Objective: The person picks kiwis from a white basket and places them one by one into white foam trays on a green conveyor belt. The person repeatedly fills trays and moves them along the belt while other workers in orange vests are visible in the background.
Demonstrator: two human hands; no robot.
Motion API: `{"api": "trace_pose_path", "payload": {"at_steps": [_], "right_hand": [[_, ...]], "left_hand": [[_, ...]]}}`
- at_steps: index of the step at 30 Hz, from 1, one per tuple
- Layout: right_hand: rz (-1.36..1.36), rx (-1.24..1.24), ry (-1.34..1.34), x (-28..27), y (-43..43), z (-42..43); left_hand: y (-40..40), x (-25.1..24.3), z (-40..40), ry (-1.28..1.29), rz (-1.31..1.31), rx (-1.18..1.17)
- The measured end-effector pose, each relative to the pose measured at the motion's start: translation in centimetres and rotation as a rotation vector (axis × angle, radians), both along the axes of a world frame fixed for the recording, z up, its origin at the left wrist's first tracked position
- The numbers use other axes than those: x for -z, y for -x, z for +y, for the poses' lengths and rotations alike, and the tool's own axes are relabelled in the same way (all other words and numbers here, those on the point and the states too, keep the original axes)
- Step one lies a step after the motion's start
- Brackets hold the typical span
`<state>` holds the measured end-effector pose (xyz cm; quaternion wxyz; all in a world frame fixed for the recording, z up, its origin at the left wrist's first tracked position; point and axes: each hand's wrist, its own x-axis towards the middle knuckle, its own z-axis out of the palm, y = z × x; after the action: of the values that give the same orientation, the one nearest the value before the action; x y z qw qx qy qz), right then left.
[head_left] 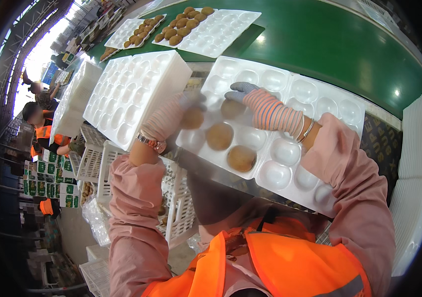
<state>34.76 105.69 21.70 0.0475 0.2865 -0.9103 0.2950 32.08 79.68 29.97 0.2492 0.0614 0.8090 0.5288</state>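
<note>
My left hand [174, 113], in a striped knit glove and blurred, grips a brown kiwifruit [192, 118] over the left edge of a white plastic fruit tray [285, 150]. Across the same tray reaches my right hand [265, 107], also gloved, its fingers curled round the far side of another kiwifruit [232, 109]; its thumb is hidden. Nearer to me, one kiwifruit [219, 136] and a second kiwifruit [241, 158] rest in hollows. The other visible hollows of this tray hold no fruit.
Left of the tray rises a stack of white trays [129, 92]; more stacked trays [413, 163] stand at right. Partly filled trays [218, 29] lie on the green conveyor belt [307, 37]. Below left are plastic crates [181, 215]. Another person [44, 126] works at far left.
</note>
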Motion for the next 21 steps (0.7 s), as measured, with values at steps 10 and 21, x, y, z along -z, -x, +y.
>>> {"api": "trace_pose_path", "payload": {"at_steps": [10, 21], "right_hand": [[-0.009, 0.103, -0.061, 1.0, 0.3, -1.8], [0.007, 0.113, 0.005, 0.2, 0.0, -2.0]], "left_hand": [[1.6, 4.8, -2.6, -0.141, 0.19, 0.102], [-3.3, 0.1, -4.8, 0.174, 0.038, 0.299]]}}
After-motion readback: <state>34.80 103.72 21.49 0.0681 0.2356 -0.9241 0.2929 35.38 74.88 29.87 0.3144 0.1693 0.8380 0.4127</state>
